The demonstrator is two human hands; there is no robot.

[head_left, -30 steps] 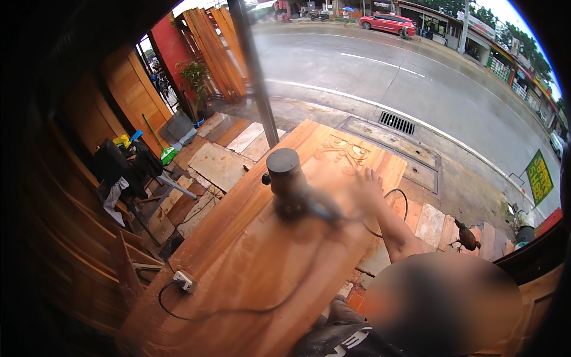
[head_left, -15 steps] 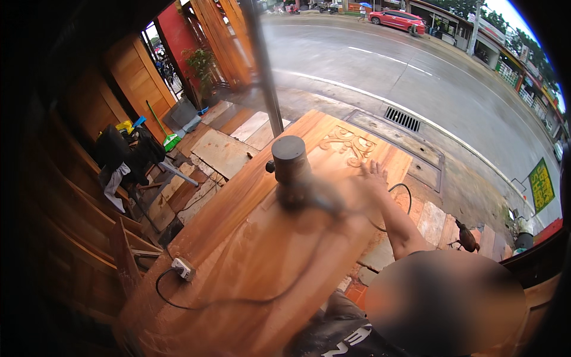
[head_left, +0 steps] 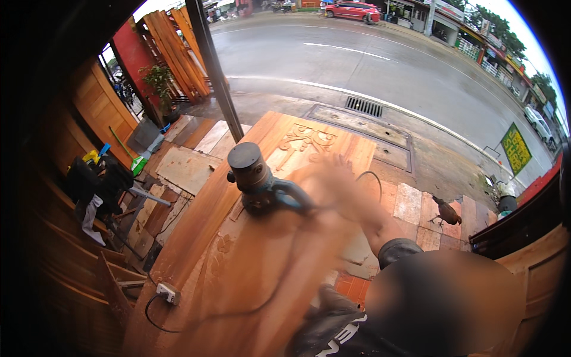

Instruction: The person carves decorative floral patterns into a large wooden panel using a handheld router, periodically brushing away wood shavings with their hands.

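A large wooden panel (head_left: 178, 256) with carved scrollwork (head_left: 306, 140) at its far end lies before me. On it stands a power sander (head_left: 247, 175) with a tall black-capped motor and teal body. My left hand (head_left: 318, 211), smeared by motion, is on its rear handle. The blurred left forearm comes from the lower edge. My right hand (head_left: 339, 166) lies flat with spread fingers on the wood beside the carving. From the sander a dark cord (head_left: 238, 314) trails over the panel to a white plug (head_left: 166, 293) at the near left edge.
Tiles, a green broom (head_left: 138, 163) and a black chair (head_left: 95, 181) are at left. A metal post (head_left: 211, 65) rises beside the panel's far edge. Beyond lie a drain grate (head_left: 364, 107) and a wet road (head_left: 285, 53). A chicken (head_left: 446, 212) stands on the tiles at right.
The whole view has shifted, so the scene sits further left. Relative to the carving, the sander is slightly nearer me. My right hand stays on the wood; its dark sleeve now shows.
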